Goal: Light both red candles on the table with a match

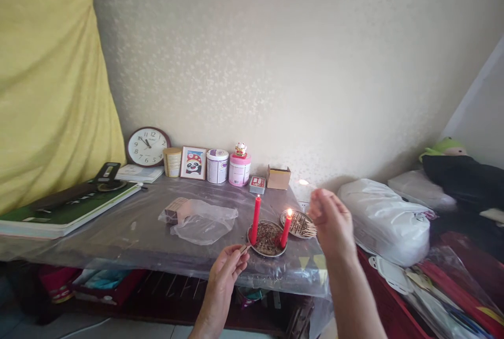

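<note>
Two red candles stand upright in a round metal dish (268, 249) near the table's front edge. The left candle (255, 219) is unlit and the right candle (286, 228) burns with a small flame. My left hand (225, 272) is pinched on a thin stick (244, 248) whose tip points at the dish. My right hand (331, 221) is raised just right of the lit candle, fingers loosely curled, with nothing visible in it. A second small dish (302, 224) holding several sticks lies behind the lit candle.
A plastic sheet covers the table (129, 234). A crumpled plastic bag (202, 219) over a small box lies left of the dish. Along the wall stand a clock (147, 146), tins, a framed picture (193, 162) and small boxes. Books (66, 210) lie at the left, white bags (388, 218) at the right.
</note>
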### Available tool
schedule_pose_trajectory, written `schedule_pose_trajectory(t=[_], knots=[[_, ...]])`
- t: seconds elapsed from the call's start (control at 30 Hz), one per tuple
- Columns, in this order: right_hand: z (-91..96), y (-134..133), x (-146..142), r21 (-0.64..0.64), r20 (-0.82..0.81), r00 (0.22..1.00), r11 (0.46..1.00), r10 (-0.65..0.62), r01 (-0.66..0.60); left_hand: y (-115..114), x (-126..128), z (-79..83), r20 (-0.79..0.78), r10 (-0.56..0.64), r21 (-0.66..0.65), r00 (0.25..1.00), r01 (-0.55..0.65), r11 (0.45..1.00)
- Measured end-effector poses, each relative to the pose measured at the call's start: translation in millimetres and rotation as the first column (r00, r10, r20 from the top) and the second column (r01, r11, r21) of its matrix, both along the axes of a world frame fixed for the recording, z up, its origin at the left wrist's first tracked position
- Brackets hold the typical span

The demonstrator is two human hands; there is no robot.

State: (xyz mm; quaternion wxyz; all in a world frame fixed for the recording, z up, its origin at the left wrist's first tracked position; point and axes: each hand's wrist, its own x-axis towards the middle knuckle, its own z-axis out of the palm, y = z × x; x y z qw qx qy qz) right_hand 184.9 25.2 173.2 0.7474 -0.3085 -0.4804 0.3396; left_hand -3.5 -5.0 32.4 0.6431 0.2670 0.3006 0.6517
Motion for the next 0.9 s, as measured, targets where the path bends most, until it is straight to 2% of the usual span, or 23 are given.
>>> schedule_pose_trajectory(t=[0.1,0.13,0.2,0.3,0.4,0.5,0.57,0.67,0.77,0.9], knots=[[10.2,-3,42,0.032,-0.083,0.988,0.991,0.132,-0.13,-2,0,1.6,-0.01,-0.007,0.009,1.0,0.008,1.0],[8.4,0,55,0.017,-0.047,0.994,0.995,0.097,-0.096,-2,0,0.9,-0.009,-0.008,0.015,1.0,0.008,1.0],[-0.6,7,78,-0.045,0.093,0.995,0.998,-0.047,0.051,-1,1,-1.6,-0.009,-0.013,0.025,1.0,0.013,1.0],[-13.6,15,103,-0.096,0.253,0.937,0.958,-0.239,0.27,1,2,-5.4,-0.01,-0.014,0.029,1.0,0.014,0.999],[-13.9,12,121,-0.07,0.228,0.934,0.952,-0.276,0.298,2,4,-6.5,-0.014,-0.004,0.016,1.0,0.004,1.0],[-14.6,10,133,-0.055,0.226,0.94,0.96,-0.256,0.275,2,6,-6.3,-0.022,0.006,-0.004,1.0,-0.006,1.0],[-25.6,17,137,-0.123,0.33,0.911,0.945,-0.249,0.303,2,7,-6.8,-0.029,0.004,-0.014,1.0,-0.004,1.0],[-56.3,34,139,-0.212,0.413,0.874,0.906,-0.258,0.367,2,7,-9.1,-0.039,-0.007,-0.005,0.999,0.007,1.0],[-86.5,50,142,-0.264,0.429,0.859,0.871,-0.279,0.415,1,6,-11.7,-0.038,-0.014,0.008,0.999,0.014,1.0],[-110.5,63,146,-0.318,0.412,0.871,0.854,-0.266,0.412,3,6,-12.9,-0.051,-0.023,0.013,0.998,0.024,1.0]])
